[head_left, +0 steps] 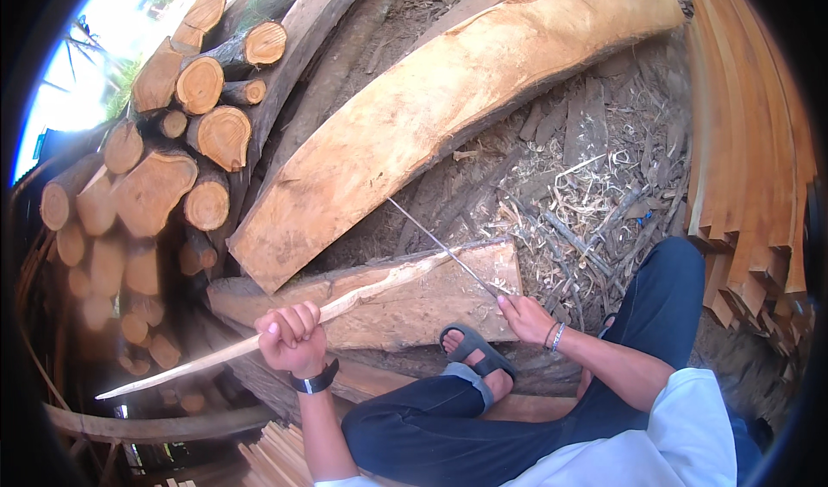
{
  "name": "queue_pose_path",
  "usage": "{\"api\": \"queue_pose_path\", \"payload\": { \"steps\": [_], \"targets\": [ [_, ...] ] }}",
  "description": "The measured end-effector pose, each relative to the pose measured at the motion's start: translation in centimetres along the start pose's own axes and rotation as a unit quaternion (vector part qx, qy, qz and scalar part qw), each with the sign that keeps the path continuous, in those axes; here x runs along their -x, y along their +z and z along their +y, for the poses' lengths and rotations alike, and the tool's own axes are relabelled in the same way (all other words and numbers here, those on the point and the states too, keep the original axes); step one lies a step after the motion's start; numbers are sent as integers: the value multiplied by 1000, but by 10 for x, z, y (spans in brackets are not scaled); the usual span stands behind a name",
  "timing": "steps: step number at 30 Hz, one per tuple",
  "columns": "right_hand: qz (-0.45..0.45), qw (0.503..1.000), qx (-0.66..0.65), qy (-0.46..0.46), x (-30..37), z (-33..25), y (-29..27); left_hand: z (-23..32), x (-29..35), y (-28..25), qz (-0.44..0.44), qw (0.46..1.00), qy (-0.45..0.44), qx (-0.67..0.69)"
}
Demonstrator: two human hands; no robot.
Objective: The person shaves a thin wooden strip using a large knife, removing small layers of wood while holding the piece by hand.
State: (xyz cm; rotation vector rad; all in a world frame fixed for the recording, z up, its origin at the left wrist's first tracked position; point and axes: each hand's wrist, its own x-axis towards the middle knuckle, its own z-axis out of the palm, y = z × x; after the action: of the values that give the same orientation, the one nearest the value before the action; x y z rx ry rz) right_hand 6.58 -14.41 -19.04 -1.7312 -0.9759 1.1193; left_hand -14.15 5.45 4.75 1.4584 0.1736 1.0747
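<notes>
My left hand (pixel 293 336), with a dark band at the wrist, is closed round a long pale strip of wood (pixel 203 358). One end of the strip tapers to a point at the lower left; the rest slants up to the right across a short thick plank (pixel 423 310). In my right hand (pixel 526 316) is a long, thin, dark metal tool (pixel 442 245), pointing up and left, away from me. It looks like a blade seen edge-on, but its exact kind cannot be made out. Its tip appears at the near edge of a big curved slab (pixel 466 99).
Cut logs (pixel 200 86) are stacked at the left. Sawn boards (pixel 750 133) stand along the right. Wood shavings (pixel 595 185) and bark litter the ground beyond my knees. My sandalled foot (pixel 479 353) is by the short plank. Thin sticks (pixel 276 452) lie at the bottom.
</notes>
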Motion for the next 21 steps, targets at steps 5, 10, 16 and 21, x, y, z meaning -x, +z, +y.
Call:
{"api": "queue_pose_path", "payload": {
  "steps": [5, 10, 16, 21],
  "targets": [
    [-21, 999, 2, 27, 4, 19, 6, -10, -7, 9, 9, 999, -13, 35],
    [-56, 996, -48, 57, 1, 19, 4, -14, -18, 17, 33, 999, -11, 10],
    [-41, 998, -40, 21, 1, 26, 10, -24, -35, 25, 24, 999, -34, -3],
    [-65, 990, -100, 71, 11, 19, 6, -31, -53, 39, 91, 994, -48, 25]
  ]
}}
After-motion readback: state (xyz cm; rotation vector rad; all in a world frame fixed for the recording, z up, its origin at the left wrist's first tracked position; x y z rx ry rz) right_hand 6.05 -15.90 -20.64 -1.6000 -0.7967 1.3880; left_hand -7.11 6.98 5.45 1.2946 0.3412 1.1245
